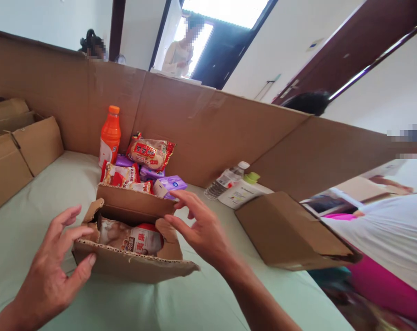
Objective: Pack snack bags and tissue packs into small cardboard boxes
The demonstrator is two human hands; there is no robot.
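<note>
An open cardboard box (136, 270) stands in front of me with its flaps raised. Inside it lie a brownish snack packet (113, 233) and a red-and-white labelled package (148, 240). My left hand (58, 262) is at the box's left end, fingers apart, its thumb near the front corner. Over the right end my right hand (198, 230) hovers with fingers spread and nothing in them. Just behind the box are an orange bottle (111, 135), a red-and-clear rice cracker bag (149, 152), small red-and-white snack packets (120, 174) and purple tissue packs (174, 184).
A tall cardboard partition (201, 124) runs along the back. Another open box (39, 142) stands at the left. To the right are a clear bottle (225, 181), a white bottle with a green cap (243, 191) and a brown box (291, 230). People are beyond the partition and at right.
</note>
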